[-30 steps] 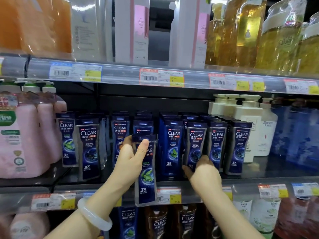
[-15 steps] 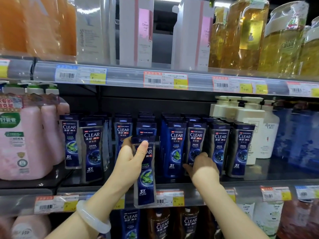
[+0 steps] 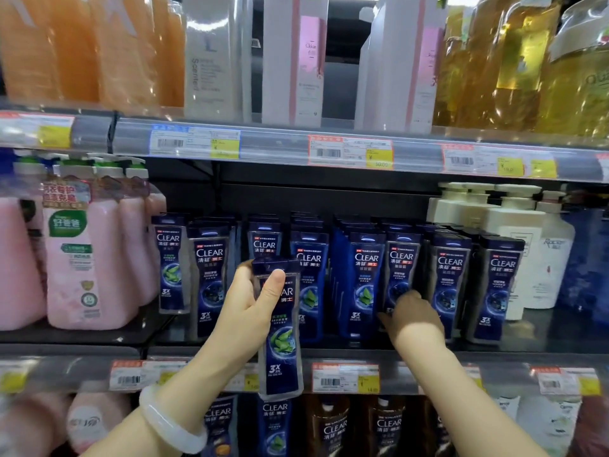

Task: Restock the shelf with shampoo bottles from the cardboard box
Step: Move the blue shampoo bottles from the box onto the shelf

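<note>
My left hand (image 3: 245,311) grips a dark blue Clear shampoo bottle (image 3: 281,351) upright, in front of the middle shelf's edge (image 3: 329,354). Rows of the same blue Clear bottles (image 3: 362,278) stand several deep on that shelf. My right hand (image 3: 408,316) reaches into the row at the foot of one shelved Clear bottle (image 3: 400,275), fingers against it; whether it grips it I cannot tell. The cardboard box is out of view.
Pink pump bottles (image 3: 85,258) crowd the shelf's left, white pump bottles (image 3: 514,245) its right. Orange, white and yellow bottles fill the shelf above (image 3: 296,146). More Clear bottles (image 3: 275,423) stand on the shelf below. Price tags (image 3: 346,377) line the rails.
My right hand has pushed a little deeper and up among the shelved bottles. The left hand keeps the held bottle in nearly the same place.
</note>
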A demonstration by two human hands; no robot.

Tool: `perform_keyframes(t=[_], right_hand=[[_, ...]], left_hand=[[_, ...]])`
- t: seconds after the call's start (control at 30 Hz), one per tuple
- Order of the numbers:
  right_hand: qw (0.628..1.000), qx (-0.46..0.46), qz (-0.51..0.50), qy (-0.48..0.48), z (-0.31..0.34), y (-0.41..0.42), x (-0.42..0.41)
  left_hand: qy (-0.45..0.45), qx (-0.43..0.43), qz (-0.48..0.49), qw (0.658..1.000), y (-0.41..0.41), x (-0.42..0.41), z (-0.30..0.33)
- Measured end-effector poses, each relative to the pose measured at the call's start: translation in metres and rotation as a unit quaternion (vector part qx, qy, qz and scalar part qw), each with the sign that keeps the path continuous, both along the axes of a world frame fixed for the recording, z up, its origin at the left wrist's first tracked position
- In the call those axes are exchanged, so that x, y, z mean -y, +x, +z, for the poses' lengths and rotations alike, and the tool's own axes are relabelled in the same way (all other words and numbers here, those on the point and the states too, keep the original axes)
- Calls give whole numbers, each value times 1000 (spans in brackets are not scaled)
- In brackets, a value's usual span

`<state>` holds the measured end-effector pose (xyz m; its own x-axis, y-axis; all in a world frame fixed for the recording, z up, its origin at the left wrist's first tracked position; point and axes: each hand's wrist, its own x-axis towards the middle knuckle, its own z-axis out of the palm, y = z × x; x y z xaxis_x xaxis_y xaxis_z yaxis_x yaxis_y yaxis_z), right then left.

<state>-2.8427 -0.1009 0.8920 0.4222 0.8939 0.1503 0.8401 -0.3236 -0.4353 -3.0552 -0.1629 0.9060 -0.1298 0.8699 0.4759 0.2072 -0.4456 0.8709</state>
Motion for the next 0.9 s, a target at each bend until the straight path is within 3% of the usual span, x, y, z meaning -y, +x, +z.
perform_keyframes(t=[0.2, 0.5, 0.63, 0.9], right_hand=[[997, 73, 15, -36, 7, 2, 11], [979, 67, 120, 152, 24, -19, 60], [955, 19, 226, 193, 25, -48, 69], [917, -56, 367, 149, -7, -115, 68]], left_hand=[[0, 21, -13, 1000, -58, 1, -10], [119, 138, 68, 981, -126, -2, 31], [125, 145, 73, 979, -149, -16, 42], [94, 182, 45, 978, -156, -32, 40]])
